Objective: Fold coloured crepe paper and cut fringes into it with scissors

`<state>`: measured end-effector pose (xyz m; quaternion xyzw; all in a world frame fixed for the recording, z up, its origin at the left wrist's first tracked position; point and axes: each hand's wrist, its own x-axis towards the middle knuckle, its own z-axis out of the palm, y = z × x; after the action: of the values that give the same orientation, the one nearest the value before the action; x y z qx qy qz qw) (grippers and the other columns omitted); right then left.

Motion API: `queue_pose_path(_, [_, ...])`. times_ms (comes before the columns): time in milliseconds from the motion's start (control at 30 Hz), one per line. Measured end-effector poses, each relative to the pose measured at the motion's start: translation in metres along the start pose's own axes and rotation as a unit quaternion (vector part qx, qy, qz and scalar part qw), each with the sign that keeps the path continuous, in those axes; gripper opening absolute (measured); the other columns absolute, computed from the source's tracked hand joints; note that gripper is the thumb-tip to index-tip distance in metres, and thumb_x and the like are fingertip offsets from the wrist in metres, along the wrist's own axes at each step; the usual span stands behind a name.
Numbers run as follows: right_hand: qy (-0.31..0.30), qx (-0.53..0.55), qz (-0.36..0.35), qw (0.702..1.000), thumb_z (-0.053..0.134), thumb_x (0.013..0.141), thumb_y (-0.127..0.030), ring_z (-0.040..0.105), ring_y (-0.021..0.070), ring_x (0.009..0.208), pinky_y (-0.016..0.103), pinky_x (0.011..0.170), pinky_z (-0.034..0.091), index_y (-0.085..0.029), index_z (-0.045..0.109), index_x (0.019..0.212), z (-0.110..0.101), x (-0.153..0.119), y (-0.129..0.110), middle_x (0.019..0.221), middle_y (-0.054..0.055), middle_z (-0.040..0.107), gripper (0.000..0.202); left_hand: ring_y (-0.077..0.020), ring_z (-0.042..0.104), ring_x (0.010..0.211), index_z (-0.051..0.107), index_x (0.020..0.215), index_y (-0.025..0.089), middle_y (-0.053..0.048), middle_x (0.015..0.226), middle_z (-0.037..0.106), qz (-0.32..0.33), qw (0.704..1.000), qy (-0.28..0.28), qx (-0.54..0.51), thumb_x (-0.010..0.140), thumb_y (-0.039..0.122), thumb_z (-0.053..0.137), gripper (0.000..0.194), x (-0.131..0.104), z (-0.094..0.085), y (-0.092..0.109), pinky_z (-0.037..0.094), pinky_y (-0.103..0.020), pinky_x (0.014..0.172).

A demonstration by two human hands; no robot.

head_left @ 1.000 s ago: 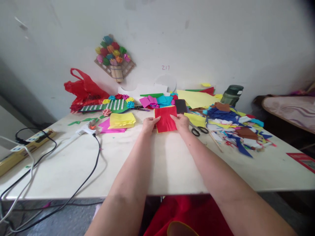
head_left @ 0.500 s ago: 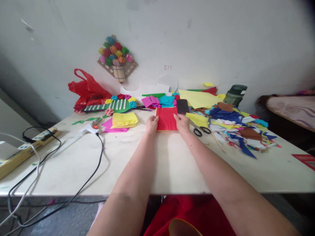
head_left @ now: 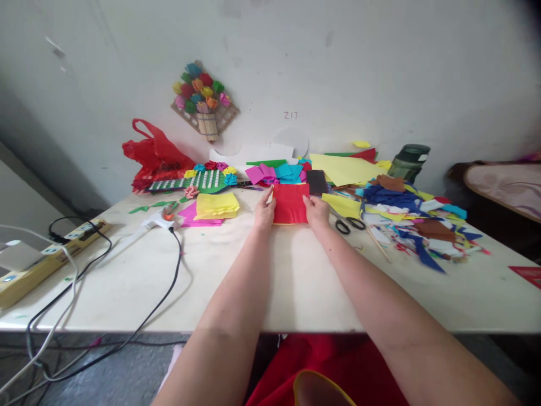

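A square red sheet [head_left: 291, 204] with a thin yellow edge is held in front of me, over the middle of the table. My left hand [head_left: 265, 210] grips its left edge, thumb near the upper corner. On the right edge, my right hand [head_left: 316, 211] pinches the sheet between thumb and fingers. Just behind the sheet lie pink paper pieces [head_left: 261, 173], blue paper pieces [head_left: 289, 172] and a dark phone [head_left: 316, 182]. Black-handled scissors [head_left: 350, 225] rest right of my right hand, beside a yellow sheet [head_left: 344, 205].
Left of my hands are a yellow paper stack [head_left: 217, 205], a glue gun [head_left: 159, 219] with its cable and a power strip [head_left: 59, 256]. Paper scraps [head_left: 435, 230] and a green bottle [head_left: 409, 163] stand right. A red bag [head_left: 156, 152] sits at the back left.
The view has shifted slightly, so the scene sits a little further right. My left thumb has moved up along the red sheet's left edge; both hands still hold it.
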<state>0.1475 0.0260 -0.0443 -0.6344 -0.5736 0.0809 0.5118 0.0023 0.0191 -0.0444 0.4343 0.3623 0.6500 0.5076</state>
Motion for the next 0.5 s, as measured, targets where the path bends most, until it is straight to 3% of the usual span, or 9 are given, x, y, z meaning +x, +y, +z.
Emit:
queue_pose_path(167, [0.014,0.004,0.01,1.0,0.046,0.079,-0.04,0.04,0.0138,0.055,0.026,0.057,0.03,-0.016,0.061,0.063,0.002,0.0022,0.004,0.057,0.002,0.055,0.032,-0.0144,0.063,0.077,0.058,0.115,0.017,-0.003,0.08,0.068,0.014,1.0,0.006,0.024,0.073,0.02,0.056,0.043,0.0044,-0.0011,-0.003,0.049,-0.025,0.072])
queue_pose_path(333, [0.015,0.012,0.018,1.0,0.043,0.08,-0.042,0.041,0.0145,0.056,0.026,0.058,0.032,-0.015,0.065,0.068,0.0013,0.0036,0.0058,0.058,0.004,0.057,0.037,-0.0128,0.062,0.063,0.043,0.13,0.019,0.001,0.064,0.065,0.0,0.999,-0.036,0.007,0.071,0.018,0.056,0.059,0.0006,-0.0005,-0.0002,0.05,-0.025,0.064])
queue_pose_path(500, [0.016,0.026,0.021,0.999,0.043,0.079,-0.043,0.043,0.0144,0.057,0.025,0.058,0.032,-0.014,0.066,0.07,-0.0006,0.0034,0.006,0.06,0.004,0.058,0.038,-0.0124,0.06,0.056,0.046,0.127,0.013,0.002,0.052,0.059,0.003,0.999,-0.022,0.03,0.068,0.018,0.061,0.061,-0.0041,0.0005,0.0044,0.049,-0.023,0.061])
